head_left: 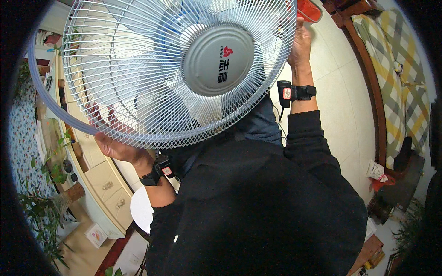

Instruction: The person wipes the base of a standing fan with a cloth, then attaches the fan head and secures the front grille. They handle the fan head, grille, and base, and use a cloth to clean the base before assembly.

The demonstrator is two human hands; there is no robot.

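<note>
Where my head camera looks down, a black top (258,207) spreads across the near view, blue trousers (262,122) just beyond it. Above them a fan head (179,73) is held at a slant between two bare hands, hiding much of what lies behind. My left hand (117,145) clasps its lower left rim, thumb outside and fingers showing through the wires, together with a pale blue hoop (54,108) that swings out to the left. My right hand (300,43) grips the upper right rim; I cannot tell how far those fingers curl behind it. Each wrist wears a black strap (301,93) with a small red-marked label.

On the fan's round grey cap (198,60), a red emblem and bold dark characters run sideways. Fine, pale wires fan out from it, with bluish blades behind.

Farther off, a white round surface (140,209) sits beyond the left forearm, near a cream drawer unit (103,188) and leafy plants (43,216). To the right, past pale floor tiles (338,87), stands a dark wooden bed frame (371,73) with a yellow, grey and white checked cover (391,55). Something red (309,10) shows beyond the right hand.
</note>
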